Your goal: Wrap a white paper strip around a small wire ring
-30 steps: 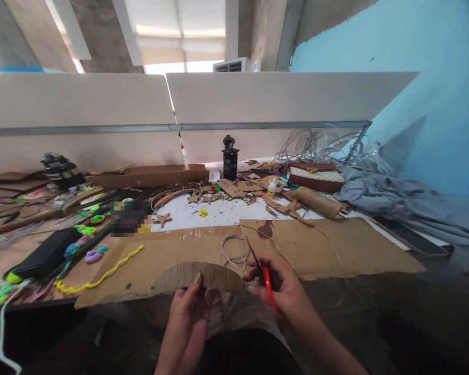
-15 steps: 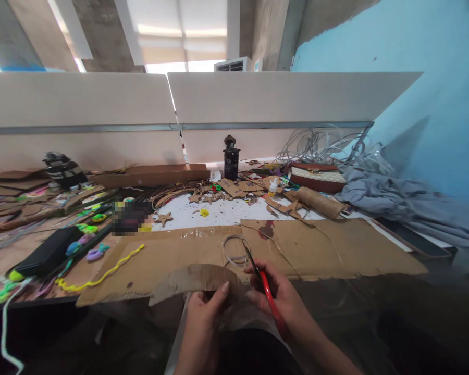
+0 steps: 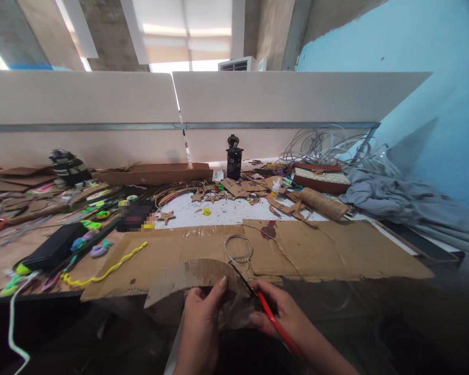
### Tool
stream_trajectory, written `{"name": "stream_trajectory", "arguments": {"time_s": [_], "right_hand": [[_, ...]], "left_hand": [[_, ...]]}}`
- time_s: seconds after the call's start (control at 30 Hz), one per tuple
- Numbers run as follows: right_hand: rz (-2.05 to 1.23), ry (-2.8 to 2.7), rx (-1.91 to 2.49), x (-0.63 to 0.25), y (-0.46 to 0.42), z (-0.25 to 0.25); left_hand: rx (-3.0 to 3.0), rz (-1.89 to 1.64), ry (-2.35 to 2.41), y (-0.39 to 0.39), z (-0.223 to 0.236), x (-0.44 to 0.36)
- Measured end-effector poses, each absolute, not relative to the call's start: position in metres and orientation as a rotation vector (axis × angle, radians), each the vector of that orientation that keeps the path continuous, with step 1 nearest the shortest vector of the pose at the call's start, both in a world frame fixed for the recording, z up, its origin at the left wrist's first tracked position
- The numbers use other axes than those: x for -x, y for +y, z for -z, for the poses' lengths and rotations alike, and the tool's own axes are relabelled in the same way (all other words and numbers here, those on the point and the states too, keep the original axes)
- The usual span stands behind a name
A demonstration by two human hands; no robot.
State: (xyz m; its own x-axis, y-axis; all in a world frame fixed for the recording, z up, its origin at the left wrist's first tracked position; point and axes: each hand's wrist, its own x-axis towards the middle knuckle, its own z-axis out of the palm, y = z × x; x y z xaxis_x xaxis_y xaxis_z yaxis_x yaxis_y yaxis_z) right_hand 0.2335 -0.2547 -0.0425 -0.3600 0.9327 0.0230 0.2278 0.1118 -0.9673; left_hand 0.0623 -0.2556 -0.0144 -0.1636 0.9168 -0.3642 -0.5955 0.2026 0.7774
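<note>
My left hand (image 3: 205,317) is closed on a curved piece of cardboard (image 3: 180,276), thumb on top, in front of the table edge. In my right hand (image 3: 281,312) is a pair of red-handled scissors (image 3: 268,308), fingers wrapped round the handles. The dark blades point up and left, with their tips against the cardboard piece near my left thumb. Whether the blades are apart is hard to make out. Just beyond them a ring of thin wire (image 3: 238,248) lies on a flat cardboard sheet (image 3: 316,255).
A yellow fuzzy strip (image 3: 113,268) and a black case (image 3: 54,247) lie to the left. Cardboard stars (image 3: 167,216), a dark bottle (image 3: 234,161), a glue bottle (image 3: 275,187) and a twine roll (image 3: 322,203) are farther back. A handbag (image 3: 320,178) and grey cloth (image 3: 394,203) occupy the right.
The scissors have come down and left, so their blades now meet the cardboard piece. My left hand still grips it, and the whole view has shifted slightly.
</note>
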Motion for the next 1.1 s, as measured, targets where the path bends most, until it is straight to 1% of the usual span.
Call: {"name": "stream_trajectory", "arguments": {"time_s": [0.23, 0.43, 0.9, 1.1], "right_hand": [[-1.306, -1.726, 1.125, -0.2326, -0.2543, 0.0396], [-1.392, -1.651, 1.07, -0.2292, -0.2581, 0.0354], [-1.268, -1.748, 1.083, -0.2304, -0.2567, 0.039], [-1.311, -1.722, 1.08, -0.2303, -0.257, 0.0377]], "left_hand": [[-0.399, -1.418, 1.094, -0.2576, 0.0166, -0.0623], [-0.396, -1.41, 1.073, -0.2587, 0.0194, -0.0633], [-0.349, -1.437, 1.082, -0.2594, 0.0108, -0.0665], [-0.34, -1.419, 1.096, -0.2597, 0.014, -0.0662]]}}
